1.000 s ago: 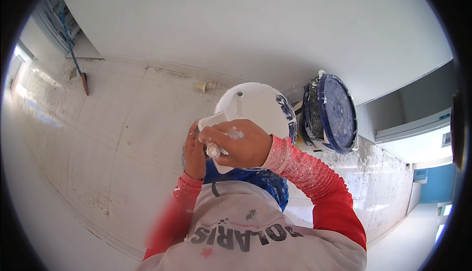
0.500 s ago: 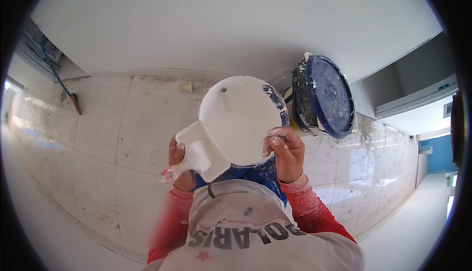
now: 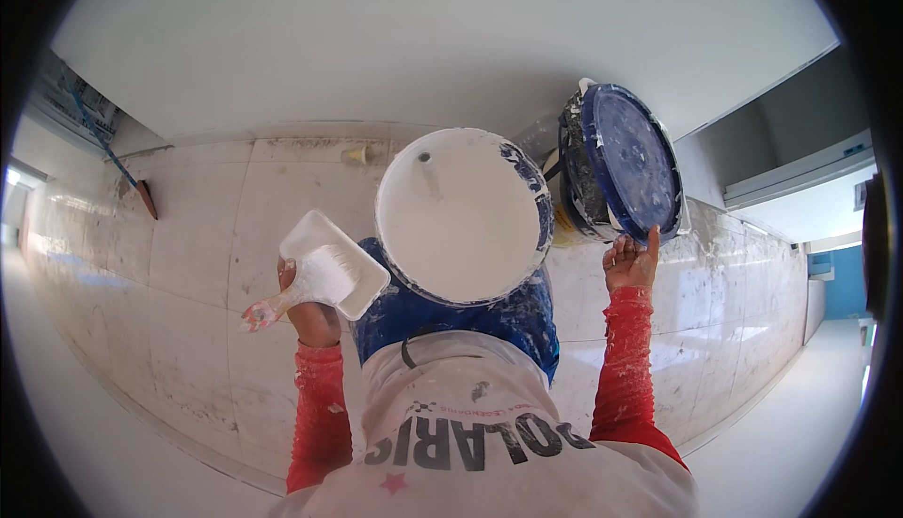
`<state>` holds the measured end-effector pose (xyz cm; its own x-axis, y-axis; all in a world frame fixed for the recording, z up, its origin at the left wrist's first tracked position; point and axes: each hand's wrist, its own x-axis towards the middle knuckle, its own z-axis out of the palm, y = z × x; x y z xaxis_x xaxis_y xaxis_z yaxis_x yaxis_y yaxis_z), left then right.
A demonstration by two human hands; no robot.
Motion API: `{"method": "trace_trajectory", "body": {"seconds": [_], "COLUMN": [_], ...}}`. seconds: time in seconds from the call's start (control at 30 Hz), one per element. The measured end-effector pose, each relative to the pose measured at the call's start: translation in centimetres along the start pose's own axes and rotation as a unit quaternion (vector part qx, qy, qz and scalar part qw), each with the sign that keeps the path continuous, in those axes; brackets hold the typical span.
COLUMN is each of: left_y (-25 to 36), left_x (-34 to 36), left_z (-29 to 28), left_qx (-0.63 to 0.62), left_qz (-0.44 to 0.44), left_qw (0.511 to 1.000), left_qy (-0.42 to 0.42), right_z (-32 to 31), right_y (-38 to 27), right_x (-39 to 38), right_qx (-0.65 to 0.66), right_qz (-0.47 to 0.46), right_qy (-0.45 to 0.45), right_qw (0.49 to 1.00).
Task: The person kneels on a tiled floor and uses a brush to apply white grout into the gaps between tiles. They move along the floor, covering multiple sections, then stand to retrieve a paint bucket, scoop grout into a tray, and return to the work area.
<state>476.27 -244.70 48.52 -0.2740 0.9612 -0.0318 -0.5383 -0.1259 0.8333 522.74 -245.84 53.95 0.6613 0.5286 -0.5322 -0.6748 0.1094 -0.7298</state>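
My left hand [image 3: 313, 319] supports a shallow white paint tray [image 3: 362, 304] from beneath and beside. Across the tray lies a paintbrush [image 3: 324, 278] with white-coated bristles, its reddish, paint-smeared handle sticking out over the hand. Out to the right, my right hand [image 3: 632, 264] is at the lower rim of a round blue lid [image 3: 635, 156], one digit over the edge and the other fingers curled under it. The lid sits on a dark, paint-spattered bucket [image 3: 585, 165]. Between my arms stands a large open bucket [image 3: 378, 222] of white paint, its rim smeared.
A pale wall [image 3: 423, 39] rises just beyond the buckets. A small yellowish cup [image 3: 357, 154] lies on the dirty tiled floor [image 3: 193, 274]. Farther left, a blue-handled tool [image 3: 122, 168] leans with its brown head on the floor.
My right hand has moved from the open bucket's rim out to the blue lid. My left hand has carried the tray and brush left, away from the bucket.
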Motion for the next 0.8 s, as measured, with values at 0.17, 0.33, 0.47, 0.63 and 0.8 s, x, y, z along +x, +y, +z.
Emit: {"method": "trace_trajectory", "body": {"seconds": [0.17,0.33,0.47,0.63,0.8], "left_y": [-0.4,-0.9,-1.1,-1.0,-1.0], "left_x": [-0.7,-0.9,-0.9,-0.7,-1.0], "left_z": [-0.8,-2.2,-3.0,-3.1,-3.0], "left_qx": [-0.025,-0.042,-0.034,-0.038,-0.047], "left_qz": [-0.008,-0.011,-0.011,-0.021,-0.022], "left_qw": [0.999,0.998,0.998,0.997,0.996], "left_qy": [0.041,0.040,0.052,0.071,0.068], "right_z": [-1.1,-1.2,-1.0,-0.1,1.1], "right_y": [-0.6,-1.5,-0.5,2.4,6.1], "right_x": [1.6,0.3,-3.4,-8.4,-9.1], "right_qx": [-0.001,0.013,0.011,-0.078,-0.191], "right_qz": [-0.038,-0.017,-0.076,-0.071,0.040], "right_qy": [-0.020,-0.066,-0.144,-0.297,-0.326], "right_qw": [0.999,0.998,0.987,0.949,0.925]}}
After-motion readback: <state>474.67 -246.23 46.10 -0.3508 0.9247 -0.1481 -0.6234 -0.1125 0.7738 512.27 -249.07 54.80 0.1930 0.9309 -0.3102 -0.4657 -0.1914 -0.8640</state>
